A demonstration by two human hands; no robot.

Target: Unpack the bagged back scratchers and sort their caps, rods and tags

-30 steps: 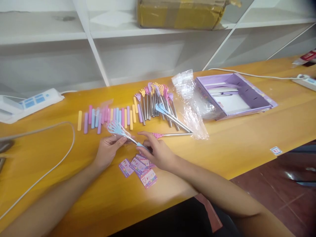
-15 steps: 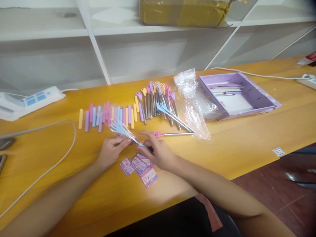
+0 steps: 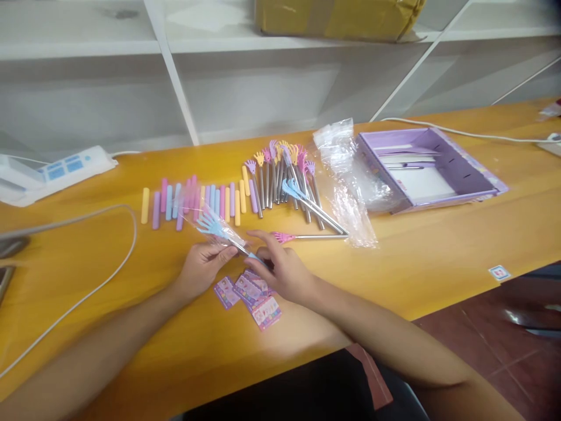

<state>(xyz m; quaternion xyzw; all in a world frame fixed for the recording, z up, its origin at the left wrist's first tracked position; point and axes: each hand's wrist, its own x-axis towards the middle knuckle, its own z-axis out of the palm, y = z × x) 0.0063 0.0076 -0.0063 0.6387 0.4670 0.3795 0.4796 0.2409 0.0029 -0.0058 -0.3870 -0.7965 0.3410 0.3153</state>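
Observation:
A back scratcher (image 3: 212,224) with a light blue hand-shaped head and metal rod is partly inside a clear plastic bag (image 3: 232,236). My left hand (image 3: 202,266) pinches the bag around the rod, below the head. Around the blue handle end, my right hand (image 3: 283,266) is closed with its index finger lifted. Small purple printed cards (image 3: 266,311) lie under the hands. Just beyond my right hand are a pink-headed back scratcher (image 3: 322,236) and two blue-headed ones (image 3: 313,204). Several more scratchers (image 3: 274,175) lie in a bunch behind.
Coloured handle sleeves (image 3: 156,210) lie in a row at the left. Clear plastic bags (image 3: 346,187) sit beside an open purple box (image 3: 390,193). A power strip (image 3: 74,172) and a cable (image 3: 127,257) are on the left. A taped carton (image 3: 337,17) rests on the shelf.
The view has shifted slightly. Both hands keep their hold on the bagged blue back scratcher, with almost no other movement.

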